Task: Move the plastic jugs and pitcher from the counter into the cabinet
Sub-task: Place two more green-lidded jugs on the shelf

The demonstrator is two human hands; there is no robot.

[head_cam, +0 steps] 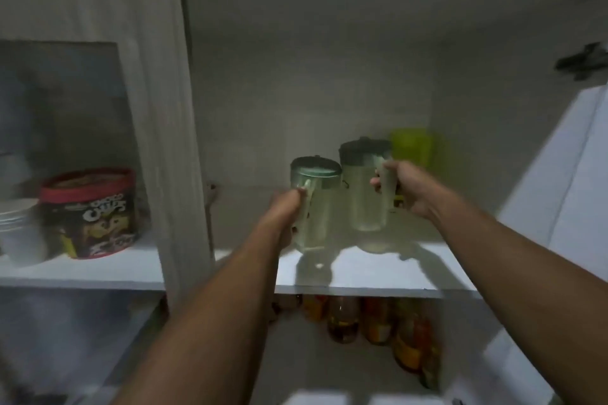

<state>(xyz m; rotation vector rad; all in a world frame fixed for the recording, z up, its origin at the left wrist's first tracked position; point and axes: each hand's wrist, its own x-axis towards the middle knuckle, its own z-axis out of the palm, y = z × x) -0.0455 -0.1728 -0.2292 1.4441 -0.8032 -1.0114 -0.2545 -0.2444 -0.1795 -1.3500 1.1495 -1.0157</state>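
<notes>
Our left hand (285, 207) wraps one clear jug's (315, 204) handle, our right hand (399, 187) another's (367, 187), steering both by the handles, it seems, onto the cabinet shelf (378, 266) near a green pitcher (411, 146) at the back.

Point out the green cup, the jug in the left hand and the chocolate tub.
green cup (411, 146): head view, on its front wall.
left jug (317, 217): head view, on its clear body.
chocolate tub (95, 217): head view, on its printed label.
</notes>
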